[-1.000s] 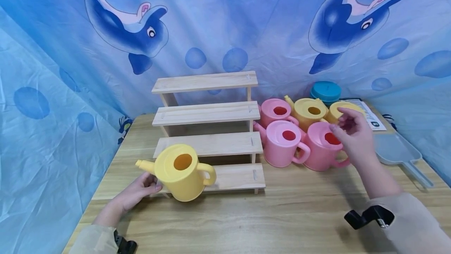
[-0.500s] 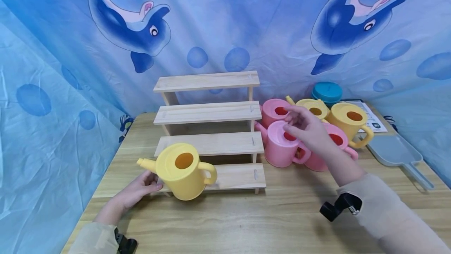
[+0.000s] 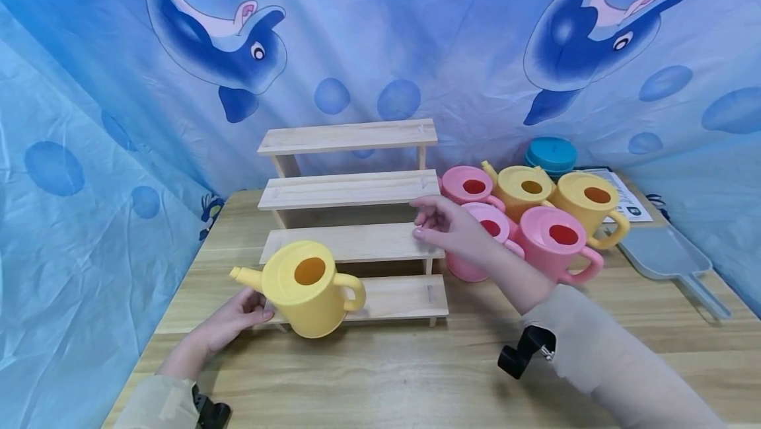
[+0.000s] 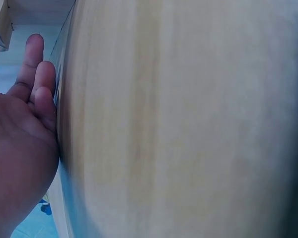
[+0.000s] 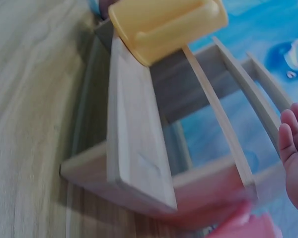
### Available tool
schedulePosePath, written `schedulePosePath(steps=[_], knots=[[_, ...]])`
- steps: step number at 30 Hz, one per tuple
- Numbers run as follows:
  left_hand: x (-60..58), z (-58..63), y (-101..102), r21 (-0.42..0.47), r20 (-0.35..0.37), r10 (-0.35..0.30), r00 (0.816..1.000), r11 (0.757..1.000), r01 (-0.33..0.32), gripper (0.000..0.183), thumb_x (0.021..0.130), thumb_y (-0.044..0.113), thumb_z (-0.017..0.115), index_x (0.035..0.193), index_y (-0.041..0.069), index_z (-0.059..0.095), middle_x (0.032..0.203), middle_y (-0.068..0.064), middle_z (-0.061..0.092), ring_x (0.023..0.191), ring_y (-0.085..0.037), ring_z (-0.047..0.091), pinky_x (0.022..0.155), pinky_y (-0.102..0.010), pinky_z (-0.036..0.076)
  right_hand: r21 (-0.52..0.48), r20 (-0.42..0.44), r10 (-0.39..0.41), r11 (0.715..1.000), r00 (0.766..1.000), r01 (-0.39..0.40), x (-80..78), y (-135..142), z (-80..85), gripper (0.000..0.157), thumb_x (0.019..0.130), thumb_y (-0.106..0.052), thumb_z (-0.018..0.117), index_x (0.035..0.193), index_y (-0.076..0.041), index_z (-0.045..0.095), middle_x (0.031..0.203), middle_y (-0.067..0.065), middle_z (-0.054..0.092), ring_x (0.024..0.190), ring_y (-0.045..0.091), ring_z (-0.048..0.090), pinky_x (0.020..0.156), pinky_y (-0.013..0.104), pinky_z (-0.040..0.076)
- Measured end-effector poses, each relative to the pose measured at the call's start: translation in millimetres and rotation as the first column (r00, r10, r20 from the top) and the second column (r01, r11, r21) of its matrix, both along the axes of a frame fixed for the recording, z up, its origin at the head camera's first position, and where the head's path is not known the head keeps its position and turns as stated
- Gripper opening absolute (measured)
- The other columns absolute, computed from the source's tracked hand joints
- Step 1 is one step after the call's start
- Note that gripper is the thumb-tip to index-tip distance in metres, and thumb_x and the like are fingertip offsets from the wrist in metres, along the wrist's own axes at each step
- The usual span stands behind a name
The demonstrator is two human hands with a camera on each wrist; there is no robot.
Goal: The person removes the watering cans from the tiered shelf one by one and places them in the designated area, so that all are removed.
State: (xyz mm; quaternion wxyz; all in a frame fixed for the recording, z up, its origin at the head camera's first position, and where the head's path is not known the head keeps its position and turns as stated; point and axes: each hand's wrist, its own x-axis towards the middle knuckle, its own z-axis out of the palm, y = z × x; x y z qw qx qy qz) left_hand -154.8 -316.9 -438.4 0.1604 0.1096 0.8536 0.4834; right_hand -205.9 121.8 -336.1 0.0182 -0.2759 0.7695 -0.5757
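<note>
A four-step wooden display stand stands on the table. On the left part of its lowest step sits a yellow watering can, spout to the left. My left hand grips the left end of that step, its fingertips partly hidden behind the can. In the left wrist view several fingers lie loosely beside the tabletop. My right hand, fingers loosely bent and holding nothing, hovers by the right end of the second step from the bottom. Behind it, a pink watering can is partly covered.
More pink and yellow watering cans crowd together right of the stand. A teal round container is behind them. A grey dustpan and a printed sheet lie at the far right. A blue dolphin curtain hangs behind.
My right hand has swept left, from over the right-hand watering cans to the stand's right end. The left hand and the yellow can on the step have stayed put.
</note>
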Motion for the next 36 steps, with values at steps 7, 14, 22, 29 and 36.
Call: schedulePosePath(steps=[7, 14, 22, 29, 36], knots=[[-0.8, -0.7, -2, -0.021, 0.005, 0.012, 1.0, 1.0, -0.012, 0.049, 0.092, 0.018, 0.059, 0.13, 0.0, 0.035, 0.103, -0.014, 0.051, 0.09, -0.021, 0.048, 0.076, -0.028, 0.043, 0.019, 0.072, 0.123, 0.992, 0.99, -0.125, 4.6, -36, 3.1, 0.045, 0.087, -0.012, 0.068, 0.128, -0.008, 0.05, 0.1, 0.008, 0.055, 0.09, 0.022, 0.054, 0.079, 0.031, 0.046], [-0.4, -2.8, 0, -0.025, 0.015, 0.025, 1.0, 0.999, -0.024, 0.047, 0.091, 0.019, 0.06, 0.128, 0.001, 0.036, 0.102, -0.014, 0.05, 0.09, -0.022, 0.048, 0.076, -0.028, 0.043, 0.068, 0.079, 0.181, 0.98, 0.98, -0.187, 13.1, -65, -1.7, 0.049, 0.085, -0.015, 0.07, 0.128, -0.005, 0.05, 0.098, 0.006, 0.057, 0.088, 0.017, 0.057, 0.08, 0.029, 0.048], [-1.6, -1.1, 1, -0.021, 0.011, 0.013, 1.0, 1.0, -0.013, 0.048, 0.092, 0.018, 0.059, 0.13, 0.001, 0.035, 0.104, -0.014, 0.05, 0.091, -0.021, 0.048, 0.077, -0.028, 0.043, 0.042, 0.191, 0.256, 0.963, 0.948, -0.268, 26.7, -85, -10.4, 0.059, 0.083, -0.018, 0.073, 0.134, -0.01, 0.043, 0.106, 0.008, 0.049, 0.093, 0.018, 0.053, 0.083, 0.028, 0.046], [-2.9, -0.1, 2, -0.011, 0.013, -0.01, 1.0, 1.0, 0.01, 0.053, 0.093, 0.019, 0.059, 0.135, 0.004, 0.032, 0.104, -0.016, 0.048, 0.093, -0.024, 0.046, 0.076, -0.029, 0.042, 0.041, 0.177, 0.235, 0.969, 0.956, -0.246, 34.0, -92, -15.0, 0.064, 0.081, -0.018, 0.075, 0.135, -0.012, 0.041, 0.098, 0.005, 0.049, 0.087, 0.017, 0.05, 0.078, 0.026, 0.046], [-1.8, -4.4, 0, 0.008, -0.004, -0.005, 1.0, 1.0, 0.006, 0.052, 0.092, 0.017, 0.059, 0.135, 0.004, 0.033, 0.104, -0.015, 0.049, 0.09, -0.021, 0.048, 0.075, -0.028, 0.042, 0.02, 0.155, 0.227, 0.972, 0.961, -0.233, 34.6, -98, -17.6, 0.062, 0.08, -0.016, 0.075, 0.133, -0.012, 0.043, 0.089, 0.004, 0.05, 0.079, 0.014, 0.048, 0.073, 0.023, 0.043]])
